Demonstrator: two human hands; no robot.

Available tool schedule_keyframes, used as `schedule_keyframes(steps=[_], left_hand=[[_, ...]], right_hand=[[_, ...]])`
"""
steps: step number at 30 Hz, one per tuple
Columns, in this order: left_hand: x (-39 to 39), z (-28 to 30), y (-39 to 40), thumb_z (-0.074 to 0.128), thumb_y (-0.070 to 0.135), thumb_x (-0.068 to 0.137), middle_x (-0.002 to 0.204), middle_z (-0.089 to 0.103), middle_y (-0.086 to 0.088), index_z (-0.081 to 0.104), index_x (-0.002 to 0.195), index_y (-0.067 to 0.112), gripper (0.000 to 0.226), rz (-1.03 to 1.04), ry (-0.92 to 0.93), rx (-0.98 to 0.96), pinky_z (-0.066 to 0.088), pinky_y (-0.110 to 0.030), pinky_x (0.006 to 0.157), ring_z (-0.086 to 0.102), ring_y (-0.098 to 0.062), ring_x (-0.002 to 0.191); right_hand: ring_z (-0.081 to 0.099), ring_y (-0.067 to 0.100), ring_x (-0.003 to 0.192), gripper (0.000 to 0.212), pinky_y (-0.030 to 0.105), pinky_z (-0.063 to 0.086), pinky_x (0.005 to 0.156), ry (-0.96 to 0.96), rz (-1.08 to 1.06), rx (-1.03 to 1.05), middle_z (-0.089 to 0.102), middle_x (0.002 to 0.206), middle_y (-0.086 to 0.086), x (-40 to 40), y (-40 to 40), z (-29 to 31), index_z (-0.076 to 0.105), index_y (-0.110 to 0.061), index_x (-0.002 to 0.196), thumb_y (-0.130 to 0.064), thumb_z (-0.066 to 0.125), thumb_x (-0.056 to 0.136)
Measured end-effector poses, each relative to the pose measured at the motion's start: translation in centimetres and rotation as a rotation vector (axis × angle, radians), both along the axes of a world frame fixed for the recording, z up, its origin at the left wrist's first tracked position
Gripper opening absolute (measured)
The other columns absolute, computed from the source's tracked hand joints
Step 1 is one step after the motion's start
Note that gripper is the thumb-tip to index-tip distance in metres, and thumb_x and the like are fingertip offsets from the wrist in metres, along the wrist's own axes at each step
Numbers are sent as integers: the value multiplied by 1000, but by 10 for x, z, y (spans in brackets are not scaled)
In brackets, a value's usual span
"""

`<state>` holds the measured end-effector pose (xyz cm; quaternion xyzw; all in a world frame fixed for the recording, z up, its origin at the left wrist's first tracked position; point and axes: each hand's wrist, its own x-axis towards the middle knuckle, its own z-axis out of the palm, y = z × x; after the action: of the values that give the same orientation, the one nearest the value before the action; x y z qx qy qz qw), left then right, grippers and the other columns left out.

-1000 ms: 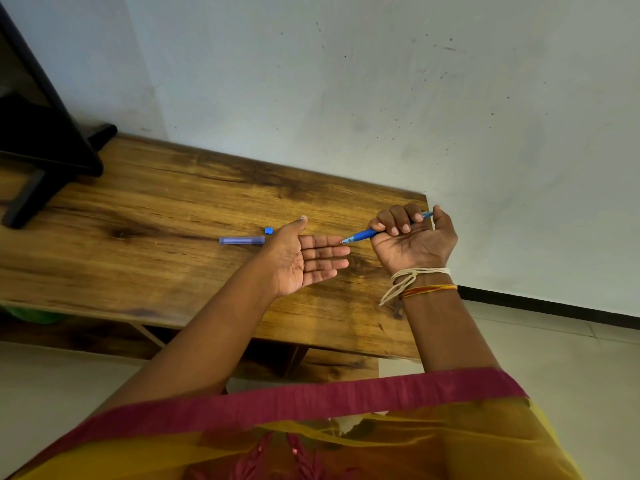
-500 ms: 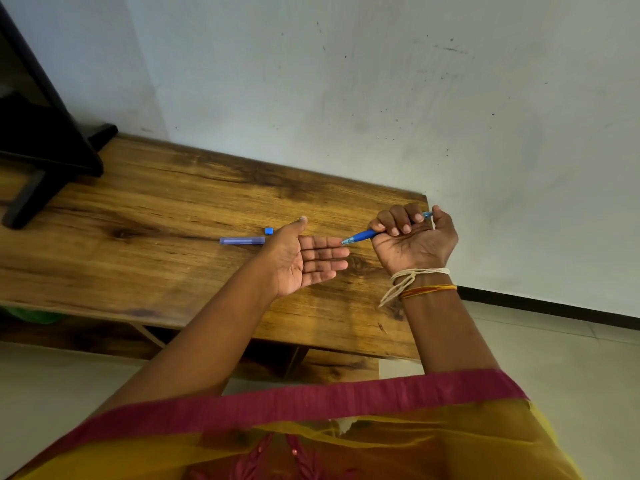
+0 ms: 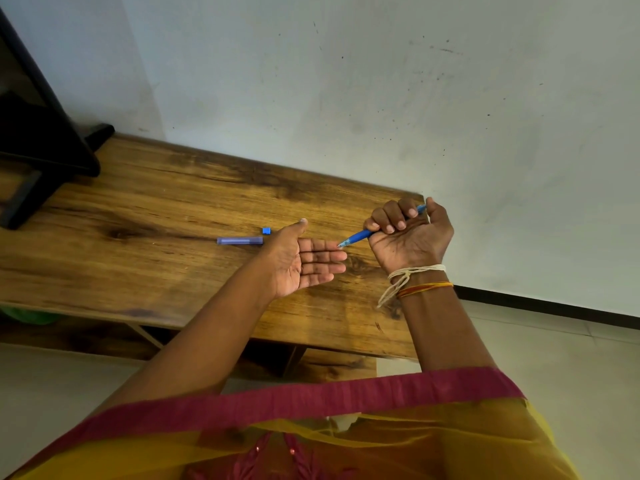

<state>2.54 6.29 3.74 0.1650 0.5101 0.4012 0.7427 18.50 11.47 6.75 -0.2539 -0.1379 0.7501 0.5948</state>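
Note:
My right hand [image 3: 408, 237] grips a blue pen [image 3: 356, 237] in its fist above the right end of the wooden table [image 3: 156, 216]. The pen's tip points left and touches the fingertips of my left hand [image 3: 304, 259]. That left hand is held flat, palm up, with straight fingers and nothing in it. A translucent purple pen cap [image 3: 239, 241] lies on the table just left of my left hand. A small blue plug [image 3: 266, 231] lies beside the cap.
A black stand [image 3: 38, 157] occupies the table's far left end. The grey wall [image 3: 381, 98] runs right behind the table. A lower wooden shelf [image 3: 332, 365] shows under the tabletop, with something green [image 3: 27, 317] at the far left below. Tiled floor lies to the right.

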Motion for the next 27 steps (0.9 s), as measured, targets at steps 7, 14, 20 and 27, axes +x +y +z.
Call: schedule_keyframes(steps=[7,14,20,27], left_hand=[[1,-2,0,28,50,100,91,76,-15,72,90,1,66,-17,6,9,57,-30,65,74,-27,80],[1,-1,0,30,50,99,90,76,-16,71,88,0,66,-28,-17,8,59,-28,60,74,-28,79],[2,-1,-1,32,52,98,89,76,-17,78,75,3,71,-81,-38,24,59,-28,58,74,-29,79],[3,-1,-2,31,52,98,91,75,-18,78,73,3,72,-151,-30,48,59,-27,57,74,-30,80]], right_hand=[[24,14,43,46,28,23,54,-20,28,24,26,42,-2,0,0,2,33,-16,53,-41,28,92],[23,13,41,55,27,22,53,15,30,-5,26,41,-2,2,-3,0,34,-17,52,-56,32,90],[13,12,38,50,22,16,47,-9,8,-44,20,37,-5,5,-4,3,30,-18,41,-40,28,86],[5,13,44,50,20,13,47,-9,-10,-80,15,38,-5,6,-8,7,24,-20,42,-42,27,87]])
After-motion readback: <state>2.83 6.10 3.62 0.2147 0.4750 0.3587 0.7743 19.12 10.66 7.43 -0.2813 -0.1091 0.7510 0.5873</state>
